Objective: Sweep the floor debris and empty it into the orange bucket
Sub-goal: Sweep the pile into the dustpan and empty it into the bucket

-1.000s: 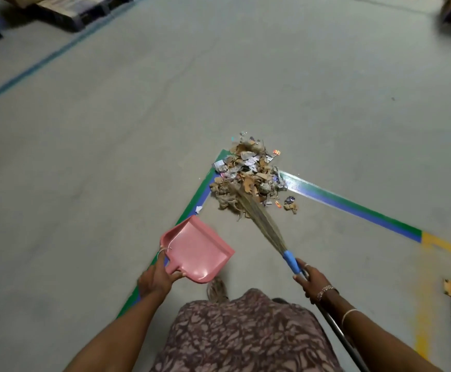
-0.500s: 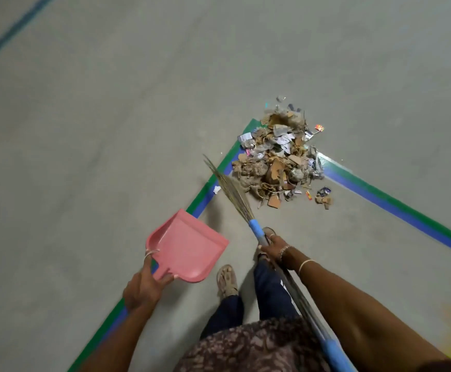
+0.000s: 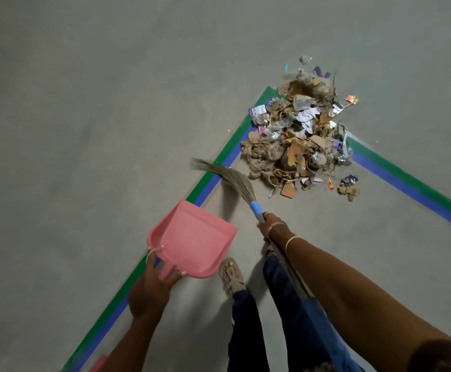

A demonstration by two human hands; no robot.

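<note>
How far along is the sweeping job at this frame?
Done: the debris pile sits gathered over the corner of the floor tape. In hand: the left hand holds an empty pink dustpan, the right hand grips the broom, bristles left of the pile. Left: sweeping the pile into the dustpan and emptying it; no orange bucket is in view.

dustpan handle (image 3: 165, 270) partly hidden, broom shaft (image 3: 295, 276) cropped
</note>
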